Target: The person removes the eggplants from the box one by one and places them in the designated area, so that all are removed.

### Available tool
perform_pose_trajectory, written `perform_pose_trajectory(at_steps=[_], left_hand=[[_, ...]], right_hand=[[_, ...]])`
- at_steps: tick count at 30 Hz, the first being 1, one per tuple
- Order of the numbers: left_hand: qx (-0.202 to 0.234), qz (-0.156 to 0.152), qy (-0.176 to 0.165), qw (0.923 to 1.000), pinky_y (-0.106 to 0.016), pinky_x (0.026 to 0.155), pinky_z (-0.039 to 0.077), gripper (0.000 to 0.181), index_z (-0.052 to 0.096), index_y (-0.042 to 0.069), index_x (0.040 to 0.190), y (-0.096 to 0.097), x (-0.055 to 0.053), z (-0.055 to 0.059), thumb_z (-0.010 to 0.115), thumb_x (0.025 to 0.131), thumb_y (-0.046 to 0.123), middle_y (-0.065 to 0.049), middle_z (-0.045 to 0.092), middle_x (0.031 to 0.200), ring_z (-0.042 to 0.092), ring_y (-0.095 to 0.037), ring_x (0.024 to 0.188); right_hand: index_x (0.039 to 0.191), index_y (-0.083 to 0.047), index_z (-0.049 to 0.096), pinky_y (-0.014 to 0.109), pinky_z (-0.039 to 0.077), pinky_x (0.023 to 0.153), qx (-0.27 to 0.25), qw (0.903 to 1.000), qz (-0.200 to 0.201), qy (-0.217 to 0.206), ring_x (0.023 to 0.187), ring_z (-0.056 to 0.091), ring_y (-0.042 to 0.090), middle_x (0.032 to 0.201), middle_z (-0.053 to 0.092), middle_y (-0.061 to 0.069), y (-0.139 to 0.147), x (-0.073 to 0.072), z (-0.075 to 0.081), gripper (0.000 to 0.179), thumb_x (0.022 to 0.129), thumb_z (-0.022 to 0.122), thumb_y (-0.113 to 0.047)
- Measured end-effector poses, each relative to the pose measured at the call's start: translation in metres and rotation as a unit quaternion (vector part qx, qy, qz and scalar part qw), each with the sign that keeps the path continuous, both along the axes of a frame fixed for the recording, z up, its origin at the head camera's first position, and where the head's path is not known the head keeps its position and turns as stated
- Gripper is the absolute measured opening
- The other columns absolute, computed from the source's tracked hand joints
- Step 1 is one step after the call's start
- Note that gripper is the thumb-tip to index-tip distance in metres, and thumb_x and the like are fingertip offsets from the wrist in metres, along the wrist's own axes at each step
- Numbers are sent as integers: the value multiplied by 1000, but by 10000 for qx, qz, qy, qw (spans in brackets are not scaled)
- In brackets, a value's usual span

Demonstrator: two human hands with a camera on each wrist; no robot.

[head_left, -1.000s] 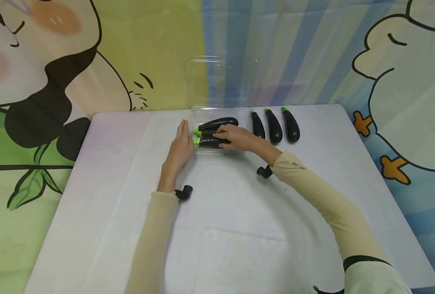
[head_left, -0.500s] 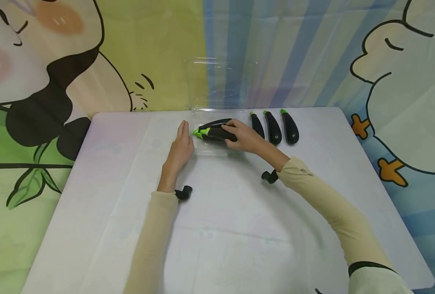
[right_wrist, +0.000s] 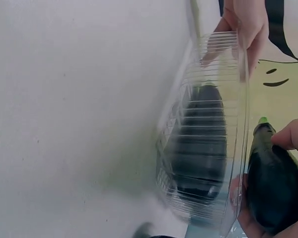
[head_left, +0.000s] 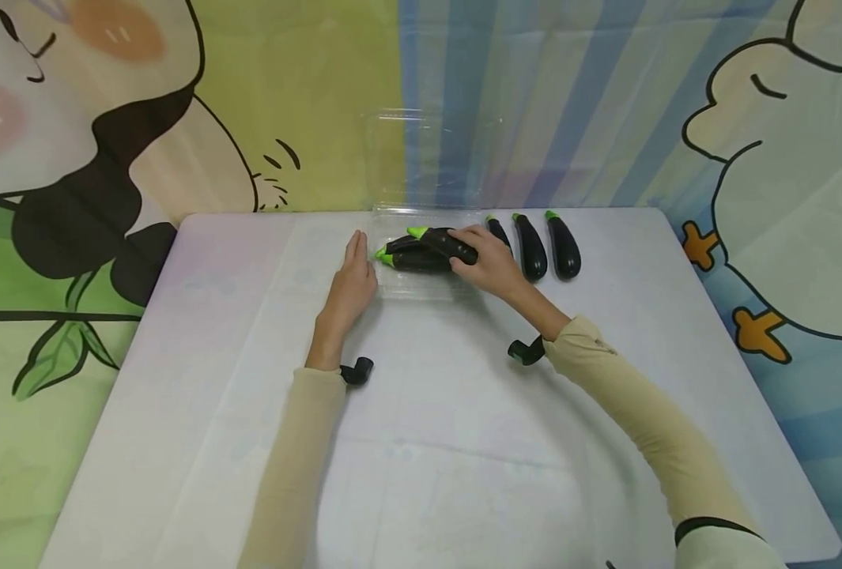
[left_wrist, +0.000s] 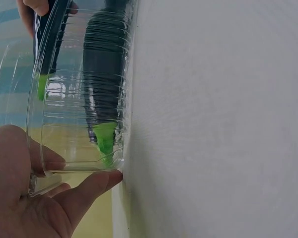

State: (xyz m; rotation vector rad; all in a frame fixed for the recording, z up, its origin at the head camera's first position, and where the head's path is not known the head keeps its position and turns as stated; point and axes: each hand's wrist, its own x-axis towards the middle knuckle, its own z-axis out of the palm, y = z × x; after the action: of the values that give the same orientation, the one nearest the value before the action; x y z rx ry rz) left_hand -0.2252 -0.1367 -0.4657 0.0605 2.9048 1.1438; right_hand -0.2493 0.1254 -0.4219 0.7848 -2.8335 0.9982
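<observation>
- The right hand (head_left: 490, 261) gripped the held eggplant (head_left: 440, 240) near its thick end, thumb on one side and fingers on the other.
- The held eggplant was over the box (head_left: 421, 292), slightly tilted, its green stem pointing towards the table's left edge.
- The left hand (head_left: 349, 280) was apart from the right, its fingers straight and resting against the box's left end; its thumb touched the end wall low down.
- The clear box stood by the far edge of the table (head_left: 442, 411), near that edge's middle, its lid (head_left: 428, 158) raised at the back.
- In the box lay two eggplants (head_left: 421, 261), stems at its left end.
- Right of the box, three eggplants (head_left: 530, 246) lay in a row, stems towards the far edge; the right hand partly hid the nearest one.
- A cartoon-printed cloth (head_left: 300, 63) hung behind the table.
</observation>
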Motion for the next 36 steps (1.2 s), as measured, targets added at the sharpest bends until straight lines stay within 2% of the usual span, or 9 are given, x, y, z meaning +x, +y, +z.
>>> perform_pose_trajectory(at_steps=[5,8,14,16,19,22,28,32,36], left_hand=[[-68,44,-64,9999,-52,109,39,59,6,7,157,1,-1,1,29,103,16,-7,4,165,58,-42,113],[-98,63,-127,9999,-51,106,42,59,6,7,157,0,-2,0,28,103,17,-7,3,165,62,-40,103],[-58,45,-165,9998,-51,96,47,60,5,9,157,1,-1,0,29,103,17,-5,2,166,61,-35,81],[-65,44,-154,9999,-51,98,47,60,5,9,157,1,-1,0,30,103,16,-6,2,166,61,-35,85],[-58,42,-161,9998,-52,104,43,60,5,9,157,1,-1,1,30,103,17,-6,2,166,62,-38,96],[-49,66,-179,9998,-52,109,39,60,5,10,157,1,-2,2,30,103,17,-5,2,166,61,-39,103],[-34,74,-216,9997,-52,107,41,60,5,10,157,2,-1,3,31,103,18,-5,2,166,62,-39,102],[-29,79,-224,9997,-52,109,39,60,5,10,157,2,0,3,31,103,17,-5,2,166,61,-39,107],[-42,57,-166,9998,-51,108,40,60,6,8,157,2,0,4,30,103,17,-7,3,166,61,-39,104]], right_hand=[[140,-13,52,48,47,85,-503,9977,-364,-287,110,55,32,135,50,15,2,1,-1,51,90,63,-17],[141,-13,51,50,46,91,-684,9952,-557,-432,114,54,33,136,50,17,5,1,-3,52,91,62,-18],[145,-14,47,50,47,87,-722,9938,-703,-462,108,56,34,135,55,17,10,7,-2,54,93,62,-23],[144,-13,47,51,47,85,-780,9935,-724,-412,107,57,34,136,56,16,11,11,-1,54,94,62,-24],[144,-13,48,51,47,90,-848,9928,-787,-298,114,57,34,141,54,14,13,17,1,53,94,61,-24],[144,-14,48,52,46,88,-936,9912,-898,-261,110,57,35,139,55,15,14,23,2,52,94,60,-23],[143,-17,50,51,46,91,-1087,9878,-1073,-291,118,56,33,140,54,15,18,33,3,49,95,58,-23],[140,-14,53,44,44,79,-1097,9871,-1153,-176,104,57,32,133,58,16,22,39,3,49,92,61,-18],[136,-9,55,45,42,82,-1198,9857,-1184,-23,102,54,32,125,58,19,26,42,1,48,88,64,-12]])
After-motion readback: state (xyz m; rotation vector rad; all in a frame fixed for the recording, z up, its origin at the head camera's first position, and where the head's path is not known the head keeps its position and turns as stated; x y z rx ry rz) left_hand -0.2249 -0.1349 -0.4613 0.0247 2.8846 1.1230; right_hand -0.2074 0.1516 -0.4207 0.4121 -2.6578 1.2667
